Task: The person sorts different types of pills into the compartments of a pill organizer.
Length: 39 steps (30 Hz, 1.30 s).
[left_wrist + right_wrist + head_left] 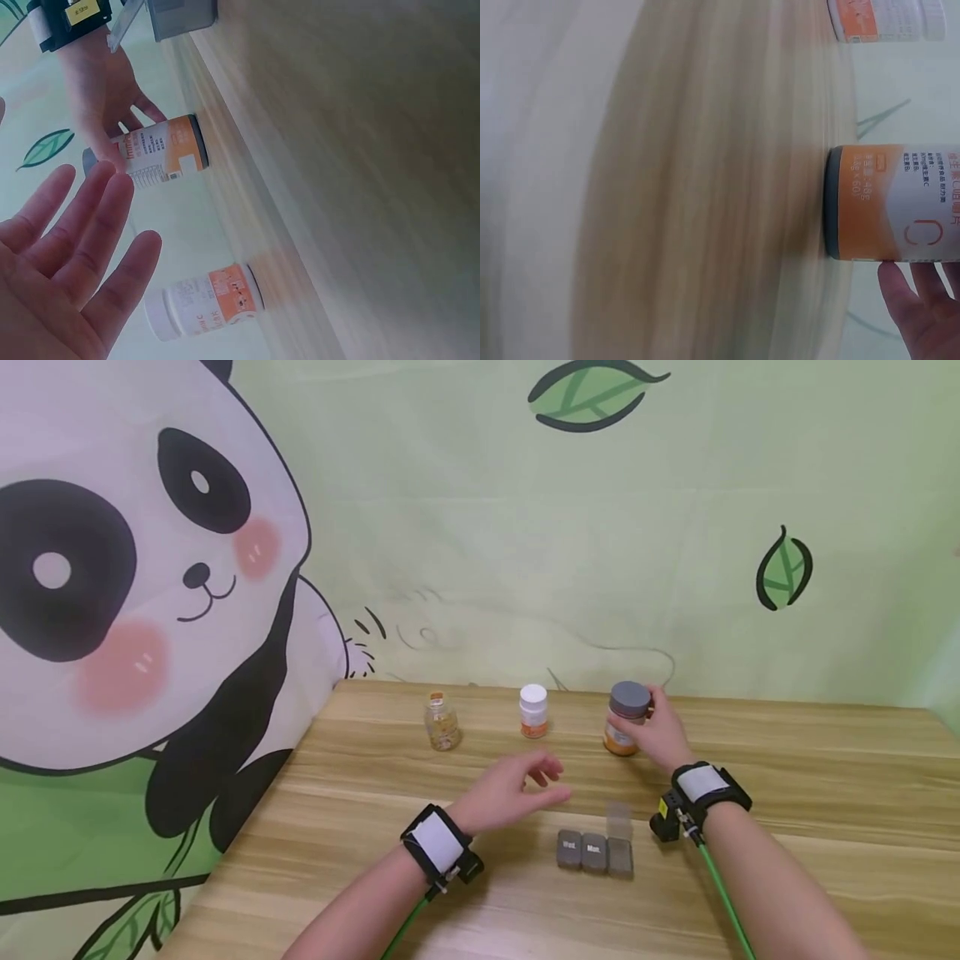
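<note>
My right hand [660, 735] holds an orange and white vitamin C bottle [900, 202] with a grey lid [630, 697], thumb on the near side and fingers round the right side. The bottle is upright at the back of the table. My left hand [510, 789] is in the air over the middle, fingers relaxed, holding nothing; its spread fingers [82, 240] show in the left wrist view. Just in front of it lies a grey pill organizer [594, 853] with several compartments in a row. Its rightmost lid [619, 819] is flipped back; two others are down, with day labels.
A small white bottle [533, 710] with an orange label stands left of the held one. Farther left is a clear jar [442, 727] with yellowish contents. The wooden table [825, 777] meets a green curtain [480, 527] with a panda print.
</note>
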{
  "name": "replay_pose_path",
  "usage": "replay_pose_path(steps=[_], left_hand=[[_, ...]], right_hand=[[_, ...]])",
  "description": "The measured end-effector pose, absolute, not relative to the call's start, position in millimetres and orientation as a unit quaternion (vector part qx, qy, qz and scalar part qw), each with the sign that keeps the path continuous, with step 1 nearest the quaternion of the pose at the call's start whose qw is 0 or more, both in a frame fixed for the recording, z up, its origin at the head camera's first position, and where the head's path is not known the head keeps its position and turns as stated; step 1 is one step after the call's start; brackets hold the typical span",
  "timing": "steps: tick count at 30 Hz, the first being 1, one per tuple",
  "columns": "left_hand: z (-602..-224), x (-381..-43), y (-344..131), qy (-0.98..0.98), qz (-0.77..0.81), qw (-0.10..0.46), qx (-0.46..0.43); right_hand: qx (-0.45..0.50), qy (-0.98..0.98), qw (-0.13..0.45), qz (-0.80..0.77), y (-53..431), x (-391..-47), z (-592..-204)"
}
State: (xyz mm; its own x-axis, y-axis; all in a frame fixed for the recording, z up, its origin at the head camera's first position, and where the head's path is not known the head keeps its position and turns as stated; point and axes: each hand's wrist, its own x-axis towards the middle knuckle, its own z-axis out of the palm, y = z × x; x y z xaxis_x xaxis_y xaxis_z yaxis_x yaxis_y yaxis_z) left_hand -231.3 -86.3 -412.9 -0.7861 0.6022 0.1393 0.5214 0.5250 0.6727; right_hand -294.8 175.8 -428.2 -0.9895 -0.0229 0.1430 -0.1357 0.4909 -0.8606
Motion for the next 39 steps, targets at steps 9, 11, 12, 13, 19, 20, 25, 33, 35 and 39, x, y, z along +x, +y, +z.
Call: replay_pose_path(steps=[9, 11, 12, 13, 19, 20, 25, 33, 35, 39], left_hand=[[-418.7, -223.4, -86.6, 0.86, 0.368, 0.05, 0.351], [-419.7, -220.3, -87.1, 0.859, 0.366, 0.05, 0.354], [-419.9, -218.5, -87.5, 0.858, 0.367, 0.051, 0.355], [-419.7, -216.5, -88.0, 0.859, 0.366, 0.051, 0.355], [-417.6, -206.2, -90.0, 0.856, 0.362, 0.047, 0.367], [-417.6, -204.9, -90.2, 0.855, 0.36, 0.045, 0.37], [-416.4, -197.8, -90.9, 0.85, 0.355, 0.04, 0.386], [-416.3, -181.6, -93.7, 0.845, 0.323, 0.022, 0.425], [-416.4, -177.9, -94.0, 0.846, 0.312, 0.021, 0.432], [-417.3, -172.3, -93.0, 0.85, 0.286, 0.029, 0.441]], right_hand=[[0.083, -0.874, 0.039, 0.478, 202.5, -279.7, -434.7], [0.093, -0.877, 0.036, 0.47, 208.9, -273.0, -434.7], [0.098, -0.879, 0.033, 0.466, 211.6, -269.0, -434.5], [0.103, -0.88, 0.031, 0.463, 213.9, -264.5, -433.8], [0.14, -0.888, 0.021, 0.438, 225.8, -231.8, -429.3], [0.146, -0.887, 0.02, 0.437, 227.8, -225.4, -428.7], [0.161, -0.884, 0.007, 0.438, 238.9, -192.1, -424.9], [0.222, -0.882, -0.019, 0.415, 245.7, -145.1, -417.0], [0.248, -0.881, -0.022, 0.404, 243.2, -137.2, -416.8], [0.274, -0.879, -0.031, 0.388, 233.3, -124.0, -417.7]])
